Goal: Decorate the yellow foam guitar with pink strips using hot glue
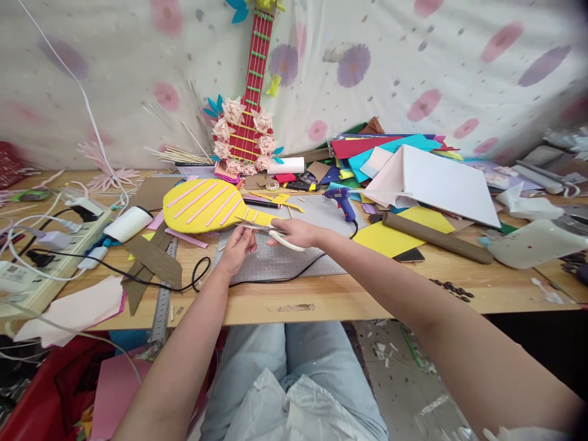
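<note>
**Scissors at the neck of the yellow cut-out**

A pair of white-handled scissors (271, 231) is held in the right hand (296, 233), the fingers closed through and around the loops, with the blades pointing left toward the narrow end of a yellow guitar-shaped cut-out (214, 206). The left hand (239, 245) is drawn in narrow just below the blade tips, thumb and fingers pinched together as if on a small piece (what is pinched, if anything, is too small to be made out). The cut-out lies flat, partly on the grey cutting mat (285, 257) and partly on the wooden table (321, 297), its face striped with pink strips.

For this step to be done well, the piece is best kept taut between the pinching fingers and fed into the blades, rather than the scissors being pushed forward. Short snips near the pivot are judged safer than long closes at the tips, since the left fingertips sit very close to the points. The black cable (193, 275) looping across the mat's edge should be kept clear of the blades, and the blue glue gun (342, 201) just beyond the right hand is best left undisturbed by the wrist. The yellow shape should be held still, so that its glued strips are not lifted.
</note>
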`<state>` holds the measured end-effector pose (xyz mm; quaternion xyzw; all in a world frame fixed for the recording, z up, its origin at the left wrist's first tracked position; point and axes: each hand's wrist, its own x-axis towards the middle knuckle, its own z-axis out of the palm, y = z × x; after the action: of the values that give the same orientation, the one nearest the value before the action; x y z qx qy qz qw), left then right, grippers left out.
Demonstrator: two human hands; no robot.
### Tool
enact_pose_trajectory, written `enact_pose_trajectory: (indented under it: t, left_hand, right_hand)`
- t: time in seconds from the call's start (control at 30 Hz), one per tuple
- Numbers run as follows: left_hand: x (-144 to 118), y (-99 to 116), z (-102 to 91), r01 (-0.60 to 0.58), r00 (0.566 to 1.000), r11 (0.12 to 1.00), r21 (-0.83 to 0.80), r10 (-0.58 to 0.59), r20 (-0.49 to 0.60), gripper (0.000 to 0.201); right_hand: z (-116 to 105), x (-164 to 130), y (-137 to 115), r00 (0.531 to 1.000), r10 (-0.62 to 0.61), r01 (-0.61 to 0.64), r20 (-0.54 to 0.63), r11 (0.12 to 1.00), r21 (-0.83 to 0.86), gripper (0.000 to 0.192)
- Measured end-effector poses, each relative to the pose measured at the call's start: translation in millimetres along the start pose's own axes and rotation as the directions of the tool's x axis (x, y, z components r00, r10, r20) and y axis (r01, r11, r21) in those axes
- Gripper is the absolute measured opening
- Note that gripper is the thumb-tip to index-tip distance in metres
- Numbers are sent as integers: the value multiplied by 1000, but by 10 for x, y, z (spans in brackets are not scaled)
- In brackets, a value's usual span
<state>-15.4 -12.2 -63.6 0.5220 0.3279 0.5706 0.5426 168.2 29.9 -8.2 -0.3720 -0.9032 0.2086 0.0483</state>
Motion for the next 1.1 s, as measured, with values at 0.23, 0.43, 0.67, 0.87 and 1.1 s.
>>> enact_pose_trajectory:
  t: [0.23, 0.43, 0.67, 0.87, 1.1]
  left_hand:
    - [-4, 53, 22, 44, 999, 980, -192, -39, 30, 31]
    - [-11, 67, 37, 43, 999, 980, -193, -39, 28, 33]
    - [-19, 80, 56, 52, 999, 971, -233, -53, 2, 34]
    - [-14, 91, 51, 58, 998, 969, -239, -65, -19, 32]
    - [7, 53, 44, -18, 997, 981, -192, 4, -77, 31]
  right_hand:
    - [-37, -1, -18, 986, -157, 149, -64, 982, -115, 47]
    - [-15, -3, -40, 986, -147, 133, -77, 977, -169, 49]
    - [15, -40, -101, 991, -44, 14, -127, 974, -226, 50]
    - [-12, -12, -98, 981, -83, 32, -176, 962, -273, 49]
    - [9, 32, -67, 973, -80, 20, -219, 965, -261, 48]
